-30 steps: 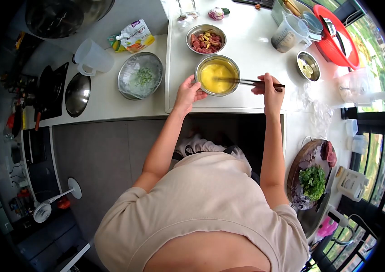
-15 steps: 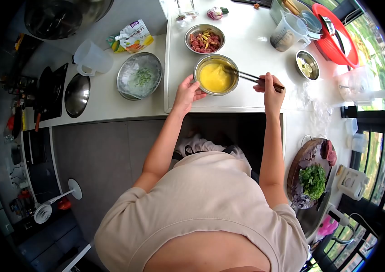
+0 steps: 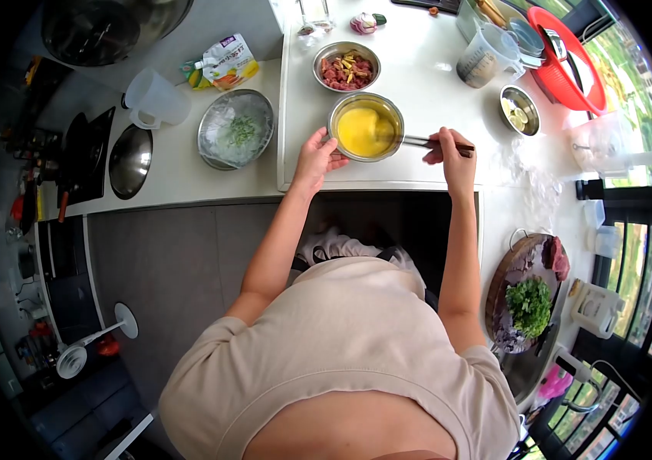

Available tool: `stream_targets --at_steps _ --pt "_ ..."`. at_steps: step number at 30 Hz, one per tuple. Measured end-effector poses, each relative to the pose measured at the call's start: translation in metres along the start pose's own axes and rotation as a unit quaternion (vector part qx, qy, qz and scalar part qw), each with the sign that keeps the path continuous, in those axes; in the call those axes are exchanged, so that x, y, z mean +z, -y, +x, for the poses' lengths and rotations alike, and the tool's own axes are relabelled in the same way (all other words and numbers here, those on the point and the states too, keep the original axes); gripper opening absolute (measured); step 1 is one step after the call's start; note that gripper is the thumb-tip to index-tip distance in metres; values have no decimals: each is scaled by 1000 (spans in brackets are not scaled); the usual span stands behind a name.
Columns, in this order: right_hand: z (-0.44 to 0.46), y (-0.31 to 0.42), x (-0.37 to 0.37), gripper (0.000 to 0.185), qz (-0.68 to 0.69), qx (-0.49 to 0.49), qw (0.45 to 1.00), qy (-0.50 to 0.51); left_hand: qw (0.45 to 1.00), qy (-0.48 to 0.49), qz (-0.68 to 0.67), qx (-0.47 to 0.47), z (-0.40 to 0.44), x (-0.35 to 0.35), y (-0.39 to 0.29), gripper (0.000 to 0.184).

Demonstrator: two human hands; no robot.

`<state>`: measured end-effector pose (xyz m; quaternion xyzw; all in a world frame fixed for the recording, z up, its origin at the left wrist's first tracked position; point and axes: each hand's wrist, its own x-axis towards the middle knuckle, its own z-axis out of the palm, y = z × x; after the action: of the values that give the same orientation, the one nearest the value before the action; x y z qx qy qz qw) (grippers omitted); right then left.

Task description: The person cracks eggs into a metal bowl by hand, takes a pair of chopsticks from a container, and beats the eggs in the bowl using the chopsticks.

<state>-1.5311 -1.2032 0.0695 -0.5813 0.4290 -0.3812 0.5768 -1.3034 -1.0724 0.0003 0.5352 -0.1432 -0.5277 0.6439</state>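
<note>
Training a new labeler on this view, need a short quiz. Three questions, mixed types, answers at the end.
1. Open question: What is the right hand holding?

2. True or false: The left hand is touching the bowl of yellow liquid.

3. Multiple choice: What color is the basket near the window?
A) green
B) red
C) white

Key: 1. Chopsticks; 2. True; 3. B
</note>
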Motion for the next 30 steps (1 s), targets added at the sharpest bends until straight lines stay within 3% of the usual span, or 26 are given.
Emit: stream_targets --at_steps 2,5,8,12,14,16,19,22,26,27,30 --pt "-4 6 1 31 14 6 999 28 1000 0 -5 1 1 -1 0 35" --pt "1 -2 9 31 31 -67 994 -83 1000 -1 -1 -1 0 2 -1 36" --pt "0 2 0 32 -14 0 999 51 1000 -2 -4 -2 -1 2 -2 36" --pt "1 3 9 32 34 -53 994 -85 1000 -5 7 2 1 1 -1 35" --pt "2 3 0 32 0 11 1000 20 1000 -3 -3 -2 0 2 -1 35" --pt "0 4 0 32 36 5 999 20 1000 0 -4 -2 -1 2 -2 35" --pt "4 -3 6 32 29 -54 995 -80 1000 1 -2 0 0 2 -1 35" --pt "0 4 -1 32 9 3 999 48 1000 1 -2 -4 0 0 0 35" --pt "4 -3 3 33 -12 -55 997 -60 1000 7 6 -3 0 1 0 35" --pt "2 2 2 33 3 -9 1000 -12 1000 5 5 -2 -1 0 -1 35" --pt "1 3 -1 33 33 1 999 -5 1000 9 0 -5 0 -1 0 36"
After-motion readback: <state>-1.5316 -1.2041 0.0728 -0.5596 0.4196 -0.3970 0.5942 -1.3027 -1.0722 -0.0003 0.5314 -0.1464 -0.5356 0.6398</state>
